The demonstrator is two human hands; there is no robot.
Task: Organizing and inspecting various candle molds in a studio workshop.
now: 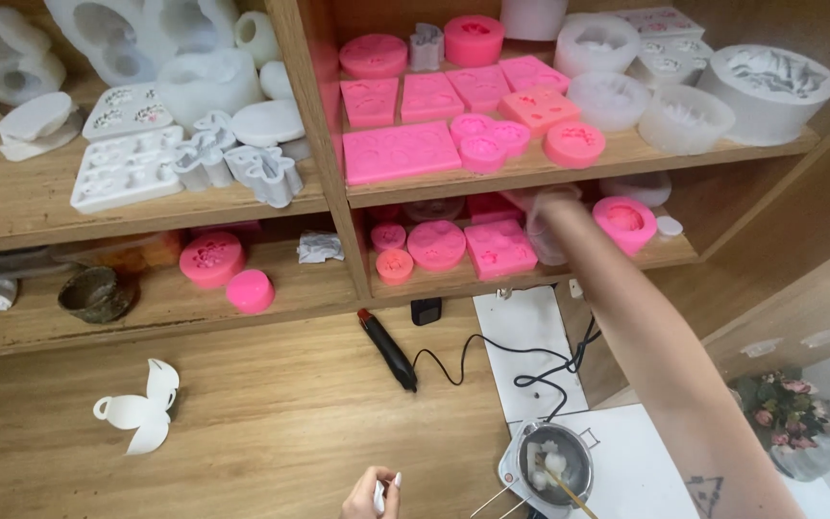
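A person's right hand reaches into the lower shelf of a wooden rack, its fingers wrapped around a pale, see-through mould standing between a square pink mould and a round pink mould. The picture is blurred at the hand, but the grip appears to be closed round the pale mould's upper part. The left hand, low at the frame's edge above the worktop, pinches a small white object too small to identify.

The pale mould looks to be soft rubbery material like its neighbours: probably light, flexible and unlikely to break, though its smooth wall could buckle or slip under a hard squeeze. A hold spread round the sides near the rim, rather than a pinch on one wall, seems the safest place to take it, and the pink moulds crowd close enough on both sides to be knocked.

On the worktop lie a black heat tool with its cord, a white paper cut-out and a small metal pot holding white lumps and wooden sticks.
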